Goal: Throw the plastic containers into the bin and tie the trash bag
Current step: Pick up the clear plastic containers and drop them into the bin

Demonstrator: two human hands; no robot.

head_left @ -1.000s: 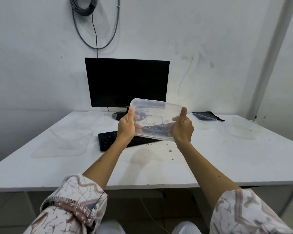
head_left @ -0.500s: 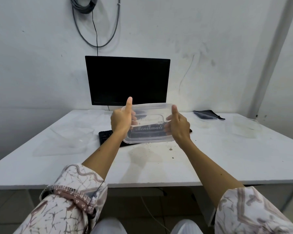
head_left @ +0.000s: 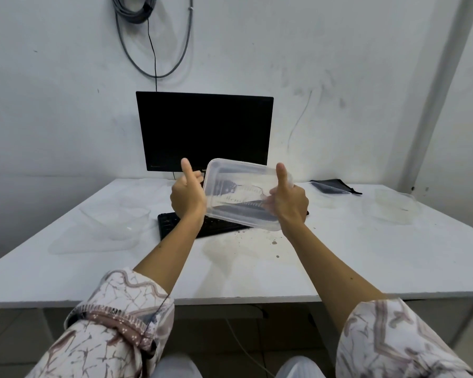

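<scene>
above the white table (head_left: 339,268), in front of the black computer monitor (head_left: 202,132), a clear rectangular plastic container (head_left: 241,197) is held up off the surface by both hands, tilted so its right end sits lower than its left. the left hand (head_left: 187,197) grips the container's left short edge, thumb sticking straight up, fingers curled behind the plastic. the right hand (head_left: 288,201) grips the right end — thumb raised along the rim, the curled fingers showing dimly through the clear wall. faint raised lettering shows on the container, too blurred to read.

below the held container lies a black keyboard (head_left: 191,227), partly hidden by the hands. small dark crumbs and a dull stain mark the table just in front of it. on the left side of the table rests another clear plastic container (head_left: 120,219) sitting on what looks like a flat clear lid (head_left: 88,245). at the far right stands a third clear plastic container (head_left: 393,208), well apart from the hands. a black pouch (head_left: 336,185) lies near the wall, with a clear lid-like piece on top of it.

a coil of grey cable (head_left: 137,9) hangs on the white wall above the monitor. both forearms are bare, with patterned brown-and-cream sleeves (head_left: 115,331) pushed up near the elbows — no bin or trash bag is in view.
</scene>
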